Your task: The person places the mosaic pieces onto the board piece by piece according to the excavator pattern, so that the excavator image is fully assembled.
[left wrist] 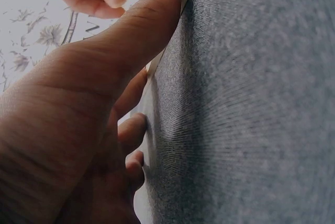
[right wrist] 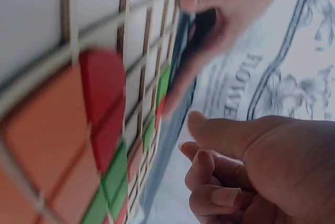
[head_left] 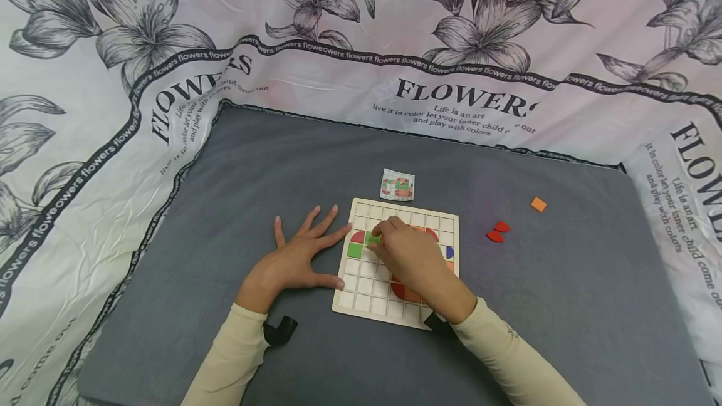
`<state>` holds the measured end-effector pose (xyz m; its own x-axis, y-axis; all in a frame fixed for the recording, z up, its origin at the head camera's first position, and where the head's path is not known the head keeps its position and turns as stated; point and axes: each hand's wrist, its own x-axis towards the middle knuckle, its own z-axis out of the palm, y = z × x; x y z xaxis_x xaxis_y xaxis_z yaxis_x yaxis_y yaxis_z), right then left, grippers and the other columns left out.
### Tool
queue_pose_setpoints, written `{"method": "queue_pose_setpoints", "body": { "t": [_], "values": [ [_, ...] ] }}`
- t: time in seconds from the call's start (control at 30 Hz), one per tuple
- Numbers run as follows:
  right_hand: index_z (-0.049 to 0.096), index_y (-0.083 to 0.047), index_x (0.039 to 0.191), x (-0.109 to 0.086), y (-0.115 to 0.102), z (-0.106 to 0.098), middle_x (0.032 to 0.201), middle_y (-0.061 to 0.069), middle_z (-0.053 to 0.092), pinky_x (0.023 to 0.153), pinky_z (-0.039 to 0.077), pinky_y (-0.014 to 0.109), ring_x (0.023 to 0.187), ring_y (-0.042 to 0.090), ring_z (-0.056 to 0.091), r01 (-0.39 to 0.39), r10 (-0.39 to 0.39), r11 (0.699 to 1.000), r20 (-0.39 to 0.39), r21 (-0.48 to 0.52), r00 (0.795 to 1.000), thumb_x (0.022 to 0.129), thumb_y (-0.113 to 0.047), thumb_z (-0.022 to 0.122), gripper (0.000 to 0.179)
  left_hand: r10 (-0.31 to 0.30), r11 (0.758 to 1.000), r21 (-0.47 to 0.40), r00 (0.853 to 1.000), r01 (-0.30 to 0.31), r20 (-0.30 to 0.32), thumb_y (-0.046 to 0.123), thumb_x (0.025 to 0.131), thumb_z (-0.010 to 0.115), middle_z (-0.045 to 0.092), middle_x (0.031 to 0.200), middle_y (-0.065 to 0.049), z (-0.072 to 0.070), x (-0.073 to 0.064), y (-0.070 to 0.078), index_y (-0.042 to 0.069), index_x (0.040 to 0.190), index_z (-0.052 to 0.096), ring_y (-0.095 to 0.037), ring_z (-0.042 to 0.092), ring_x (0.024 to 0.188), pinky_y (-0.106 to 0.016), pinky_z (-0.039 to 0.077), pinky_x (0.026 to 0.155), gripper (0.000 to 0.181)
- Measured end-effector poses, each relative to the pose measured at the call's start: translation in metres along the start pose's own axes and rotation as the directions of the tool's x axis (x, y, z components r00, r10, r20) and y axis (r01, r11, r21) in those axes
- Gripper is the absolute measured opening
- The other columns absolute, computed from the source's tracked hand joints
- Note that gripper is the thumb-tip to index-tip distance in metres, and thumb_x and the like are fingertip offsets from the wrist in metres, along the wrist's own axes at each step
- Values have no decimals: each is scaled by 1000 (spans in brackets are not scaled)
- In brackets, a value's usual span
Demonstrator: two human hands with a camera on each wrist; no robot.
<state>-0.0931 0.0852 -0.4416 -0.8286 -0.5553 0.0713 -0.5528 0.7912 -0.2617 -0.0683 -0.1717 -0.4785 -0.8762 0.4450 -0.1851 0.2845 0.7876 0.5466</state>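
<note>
A square wooden grid board (head_left: 361,293) lies on the grey table. Spread wide on the cloth, my left hand (head_left: 293,259) touches the board's left edge with thumb and index finger. The left wrist view shows that thumb (left wrist: 141,25) against the board's rim. My right hand (head_left: 414,255) hovers over the board, fingertips near a green tile (head_left: 372,238). In the right wrist view its fingers (right wrist: 201,169) are loosely bent, a gap shows before the thumb, and no piece is visible between them. Red, orange and green tiles sit in the grid, partly hidden by this hand.
A small pattern card (head_left: 397,185) lies just beyond the board. To the right are two red curved pieces (head_left: 496,237) and an orange square tile (head_left: 538,204). Flower-printed fabric (head_left: 338,80) rises behind the grey table (head_left: 271,161).
</note>
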Motion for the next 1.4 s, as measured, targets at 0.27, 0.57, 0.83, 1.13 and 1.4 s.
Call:
{"method": "queue_pose_setpoints", "body": {
  "t": [0.27, 0.57, 0.83, 1.13, 1.4],
  "values": [
    [76, -9, 112, -8, 47, -23, 92, 2, 69, 48, 46, 31, 62, 15, 59, -140, 149, 986, -102, 90, 984, 100, -36, 75, 30, 3, 1000, -11, 1000, -3, -1, 67, 76, 87, 8, 179, 2, 1, 1, -2, 36, 168, 31, -32, -2, 165, -84, -19, 109, 112],
    [76, -7, 115, -28, 111, -49, 93, 8, 68, 45, 42, 35, 64, 21, 59, -310, 323, 946, -252, 91, 912, 102, -32, 72, 28, 2, 1000, -17, 1000, -3, -4, 66, 76, 87, 9, 179, 1, 0, 0, -3, 35, 168, 31, -34, -2, 165, -84, -19, 108, 112],
    [74, -4, 123, -45, 154, -66, 100, 13, 68, 44, 41, 39, 65, 28, 60, -452, 456, 888, -304, 88, 836, 105, -36, 66, 38, 2, 1000, -16, 1000, -2, -2, 66, 76, 87, 10, 179, -1, 1, 0, -4, 33, 168, 32, -35, -2, 165, -84, -19, 108, 112],
    [73, -1, 126, -63, 197, -71, 107, 19, 70, 51, 47, 55, 80, 42, 66, -556, 554, 826, -314, 90, 771, 105, -36, 63, 42, 6, 999, -32, 1000, -6, -14, 65, 77, 88, 11, 178, -1, 0, 0, -2, 33, 167, 34, -36, -1, 164, -84, -19, 109, 110],
    [72, 1, 128, -74, 219, -71, 110, 23, 70, 49, 46, 53, 81, 46, 66, -593, 585, 801, -321, 84, 745, 105, -37, 64, 46, 4, 999, -40, 1000, -4, -14, 64, 77, 88, 12, 178, -1, -1, -1, -1, 32, 167, 35, -36, -1, 164, -84, -20, 109, 110]
  ]
}}
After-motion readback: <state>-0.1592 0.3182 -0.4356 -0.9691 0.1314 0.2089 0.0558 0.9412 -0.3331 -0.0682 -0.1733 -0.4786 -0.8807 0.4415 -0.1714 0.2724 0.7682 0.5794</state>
